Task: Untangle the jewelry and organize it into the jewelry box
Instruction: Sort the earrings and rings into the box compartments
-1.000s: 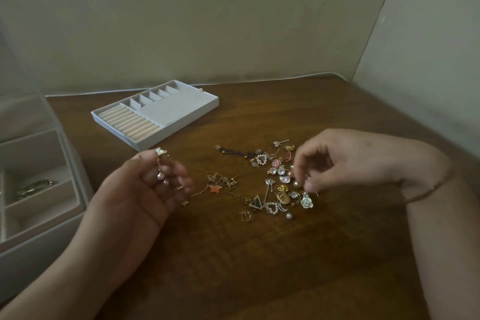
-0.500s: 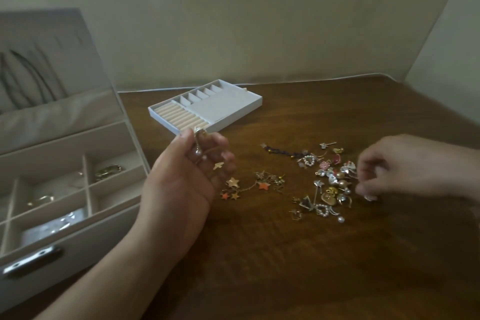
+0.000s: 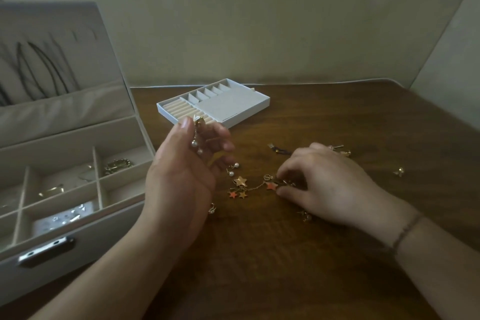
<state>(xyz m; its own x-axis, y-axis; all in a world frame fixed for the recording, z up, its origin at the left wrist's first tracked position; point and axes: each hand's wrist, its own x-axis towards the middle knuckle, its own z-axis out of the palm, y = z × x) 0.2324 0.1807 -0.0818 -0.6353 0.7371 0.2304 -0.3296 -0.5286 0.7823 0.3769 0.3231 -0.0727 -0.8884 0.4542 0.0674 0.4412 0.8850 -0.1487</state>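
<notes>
My left hand [image 3: 181, 171] is raised palm up above the table and pinches a pearl drop earring [image 3: 195, 138] at its fingertips, the pearls dangling. My right hand [image 3: 322, 184] lies over the jewelry pile and pinches the end of a gold star charm chain [image 3: 249, 186] lying on the wood. Most of the pile is hidden under that hand. Loose pearl studs [image 3: 233, 169] lie between the hands. The open jewelry box [image 3: 59, 163] stands at the left, with several pieces in its compartments.
A white removable tray [image 3: 233, 106] with ring rolls and small cells sits at the back of the wooden table. Stray pieces lie around: a dark cord [image 3: 281, 150], a small gold earring [image 3: 398, 171] at right, a ring [image 3: 211, 209] near my left wrist. Walls close in behind and right.
The view has swung left, showing more of the box. My right hand moved left onto the pile and took hold of the star chain. My left hand still holds the pearl earring.
</notes>
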